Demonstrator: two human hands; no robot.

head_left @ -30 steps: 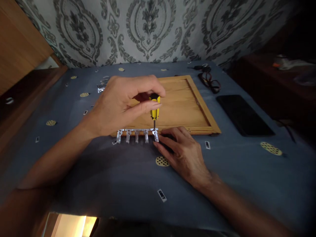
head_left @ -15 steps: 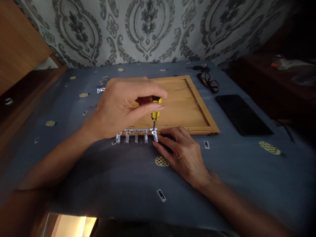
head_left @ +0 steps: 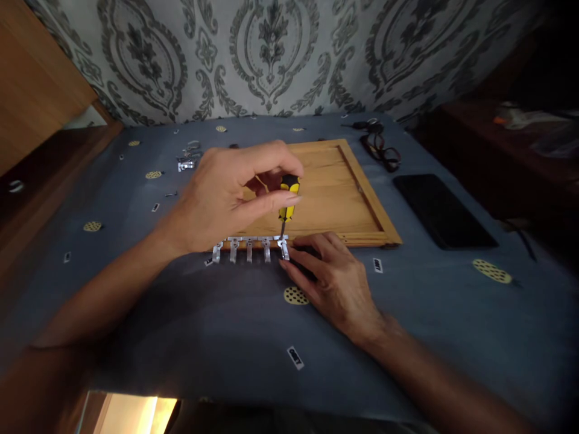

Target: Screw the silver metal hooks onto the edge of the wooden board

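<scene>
My left hand [head_left: 230,196] grips the yellow and black handle of a small screwdriver [head_left: 288,202] between thumb and fingers. Its shaft points down, and the tip meets the rightmost metal hook [head_left: 283,248]. That hook sits on the near edge of a wooden frame with a recessed panel [head_left: 325,190]. Several similar hooks [head_left: 250,248] line the same edge to the left. My right hand [head_left: 337,280] rests at the near edge, with its thumb and fingertips closed against the rightmost hook, steadying its side.
Loose metal hooks [head_left: 187,163] and a small screw [head_left: 170,194] lie on the blue patterned cloth [head_left: 217,349] at left. To the right are a black phone [head_left: 446,211], glasses [head_left: 382,150] and keys [head_left: 366,125]. Wooden furniture [head_left: 45,72] stands at far left.
The fingers of my left hand have shifted round the screwdriver handle, which leans slightly more to the right at its top. My right hand stays at the same hook.
</scene>
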